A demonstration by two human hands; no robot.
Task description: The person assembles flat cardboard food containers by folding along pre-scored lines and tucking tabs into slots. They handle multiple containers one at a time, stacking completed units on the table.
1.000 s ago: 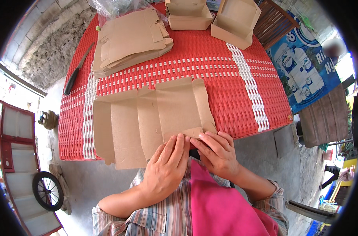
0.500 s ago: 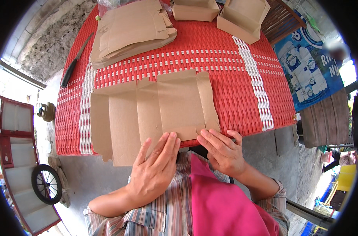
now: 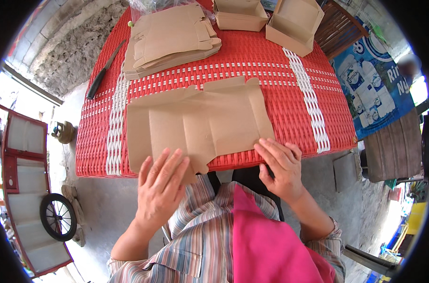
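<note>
A creased brown cardboard box blank [image 3: 195, 120] lies unfolded on the red woven tabletop, its near left part reaching past the table's front edge. My left hand [image 3: 162, 184] rests with fingers stretched out on the near left panel. At the near right corner, my right hand [image 3: 281, 165] touches the blank with its fingertips, thumb held apart below. Neither hand is wrapped round anything. Small flaps stand out along the blank's far and right edges.
A stack of flat box blanks [image 3: 172, 37] lies at the far left, beside a black-handled knife [image 3: 101, 75]. Two folded boxes stand at the back, a nested-looking one [image 3: 240, 16] and an open-lidded one [image 3: 292, 33]. The red woven table [image 3: 299, 127] ends just before me.
My left hand has moved left along the near edge, and my right hand slightly right. The blank's near right flap no longer shows turned up. The whole view has shifted a little.
</note>
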